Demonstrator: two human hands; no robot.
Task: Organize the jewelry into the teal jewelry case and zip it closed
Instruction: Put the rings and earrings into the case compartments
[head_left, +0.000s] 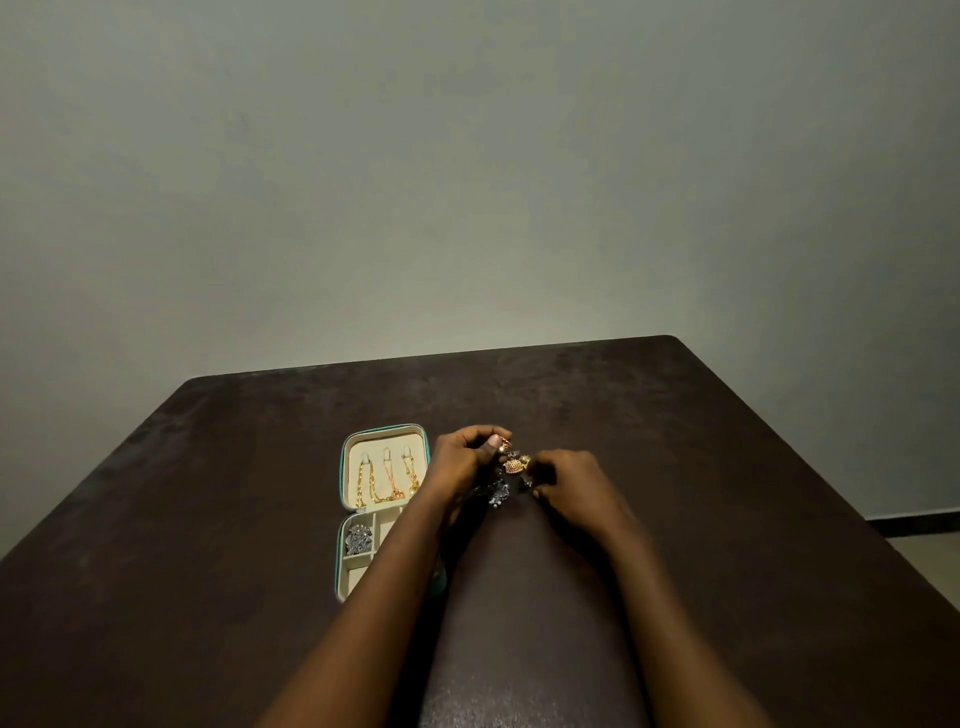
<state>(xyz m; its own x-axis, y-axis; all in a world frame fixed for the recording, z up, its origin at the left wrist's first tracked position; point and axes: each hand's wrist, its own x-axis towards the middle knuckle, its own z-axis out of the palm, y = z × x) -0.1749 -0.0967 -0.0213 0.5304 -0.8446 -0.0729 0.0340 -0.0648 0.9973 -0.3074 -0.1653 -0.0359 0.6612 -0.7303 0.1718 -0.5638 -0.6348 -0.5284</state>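
The teal jewelry case (344, 457) lies open on the dark table, cream lining up. Three gold chains (387, 480) hang on hooks in its lid. A silver piece (359, 538) sits in a left compartment of the lower half. Just right of the case, my left hand (462, 457) pinches a small gold earring (505, 444) between thumb and fingers. My right hand (566, 480) has its fingers curled at a gold dome-shaped earring (514, 466). A small pile of silver jewelry (496, 492) lies on the table under both hands. My left forearm hides part of the case's lower half.
The dark brown table (675, 467) stretches wide on both sides of the hands. Its far edge meets a plain grey wall (467, 182). A strip of floor shows at the right past the table edge.
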